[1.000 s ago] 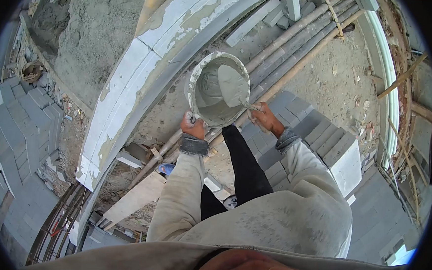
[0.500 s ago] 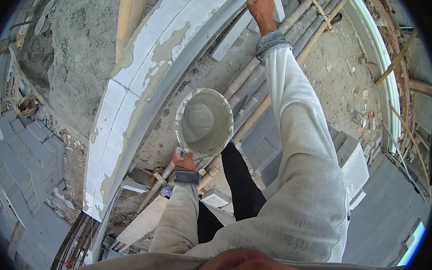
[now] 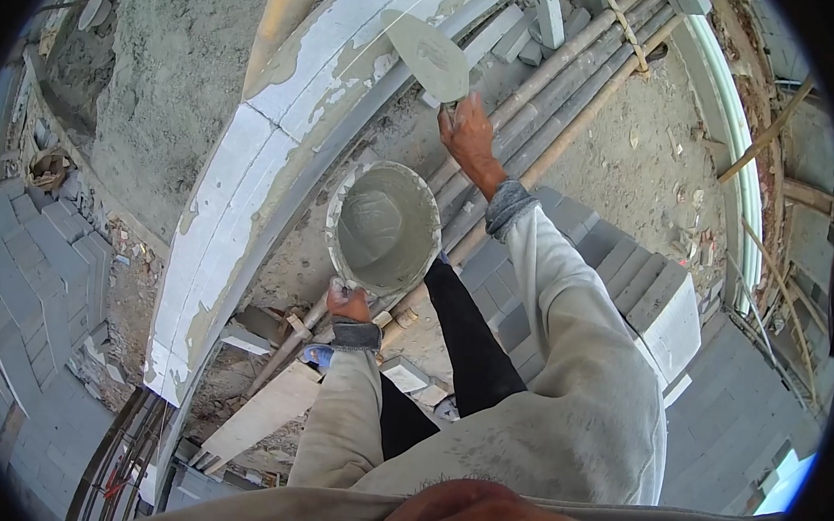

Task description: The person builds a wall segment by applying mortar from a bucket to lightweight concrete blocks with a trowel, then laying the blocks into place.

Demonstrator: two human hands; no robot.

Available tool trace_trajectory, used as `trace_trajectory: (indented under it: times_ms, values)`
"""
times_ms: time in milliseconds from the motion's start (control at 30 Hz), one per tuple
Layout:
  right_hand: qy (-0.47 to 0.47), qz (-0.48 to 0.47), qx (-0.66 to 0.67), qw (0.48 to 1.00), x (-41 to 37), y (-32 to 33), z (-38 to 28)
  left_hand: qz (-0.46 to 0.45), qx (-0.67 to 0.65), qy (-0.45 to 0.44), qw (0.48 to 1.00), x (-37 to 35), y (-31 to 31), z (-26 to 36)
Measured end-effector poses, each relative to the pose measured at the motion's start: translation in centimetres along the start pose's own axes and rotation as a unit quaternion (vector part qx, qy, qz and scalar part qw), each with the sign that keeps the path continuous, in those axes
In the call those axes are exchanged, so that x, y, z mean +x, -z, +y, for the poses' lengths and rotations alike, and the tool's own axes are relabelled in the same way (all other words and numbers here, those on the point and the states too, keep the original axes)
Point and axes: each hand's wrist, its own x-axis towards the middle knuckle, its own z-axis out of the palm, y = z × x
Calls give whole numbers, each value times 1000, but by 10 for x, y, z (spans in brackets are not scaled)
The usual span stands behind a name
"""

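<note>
My left hand (image 3: 348, 302) grips the near rim of a round bucket (image 3: 384, 226) with wet grey mortar in its bottom, holding it out over the scaffold. My right hand (image 3: 468, 135) is raised beyond the bucket and holds a trowel (image 3: 429, 58) by its handle. The trowel's grey blade lies against the edge of the white curved wall top (image 3: 282, 128), which carries patches of mortar.
Bamboo scaffold poles (image 3: 552, 87) run diagonally under the bucket. Stacks of grey blocks (image 3: 626, 273) sit to the right, more grey blocks (image 3: 35, 256) far below left. A wooden plank (image 3: 260, 408) lies by my feet. Rough grey render (image 3: 171, 64) covers the surface beyond the wall.
My right hand went from dipping the trowel in the bucket up to the far wall, then drew back; the blade now shows at the wall edge. The bucket dropped lower and closer.
</note>
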Motion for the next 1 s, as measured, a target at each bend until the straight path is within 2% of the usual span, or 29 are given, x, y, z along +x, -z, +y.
trace_trajectory:
  times_ms: [67,133,200,267,333,367,400,467,533,600,633,733,833,933,967,1000]
  values:
    - [-24,36,-25,999,32,-9,-12,-10,20,0,1000,-2,13,-13]
    - [-24,9,-17,1000,39,-24,-19,-11,4,-6,1000,2,14,-15]
    - [-14,-22,-21,999,17,-41,-20,-4,-46,0,999,-7,13,-12]
    - [50,-36,-41,997,-26,-51,-20,6,-47,0,999,-13,18,-12]
    - [84,-110,-48,989,-70,-29,-33,15,-74,24,997,-19,24,-13]
    - [101,-151,-32,983,-97,-14,-40,18,-55,-16,998,-19,31,-21]
    - [122,-192,-18,974,-118,5,-46,25,-78,-2,997,-23,33,-20]
    - [111,-343,20,932,-153,61,-66,40,-121,25,992,-28,36,-16]
    - [126,-381,4,916,-175,101,-80,43,-114,46,992,-34,37,-2]
    - [85,-469,-48,878,-156,121,-98,33,-57,45,997,-37,41,-3]
    - [63,-512,-73,853,-149,126,-103,19,-32,16,999,-37,41,-10]
    - [40,-485,-84,870,-144,77,-98,-3,35,-54,998,-38,31,-15]
    - [19,-534,-13,845,-151,53,-91,-27,79,-109,991,-40,15,-4]
    - [-122,-514,116,841,-160,43,-58,-36,63,-97,993,-42,1,18]
    - [-188,-563,202,779,-148,60,-48,-40,62,-96,993,-41,-5,25]
    - [-256,-606,289,696,-136,84,-49,-41,71,-89,993,-40,-2,30]
